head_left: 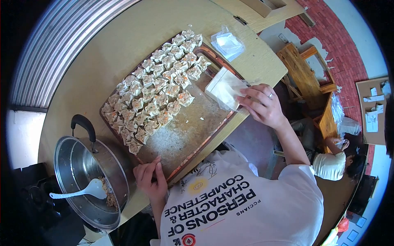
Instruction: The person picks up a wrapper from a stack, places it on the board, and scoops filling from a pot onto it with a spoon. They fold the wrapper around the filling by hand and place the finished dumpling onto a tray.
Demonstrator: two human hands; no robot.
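My right hand (262, 104) is closed on the near edge of a plastic-wrapped stack of square dough wrappers (219, 86), which lies over the tray's right edge. At the tray's near left corner, my left hand (152, 178) has its fingers curled and thumb and forefinger close together; whether anything is between them is hidden. The baking tray (197, 110) carries rows of open-topped filled dumplings (156, 88) on its left and far part. White flour (168, 139) dusts the bare metal near my left hand.
A steel pot (123, 164) stands at the left with a white rice paddle (92, 189) and some filling (110, 197) inside. Another plastic-wrapped packet (228, 44) lies beyond the tray. At right, a seated person (330, 164) is near wooden furniture (301, 69).
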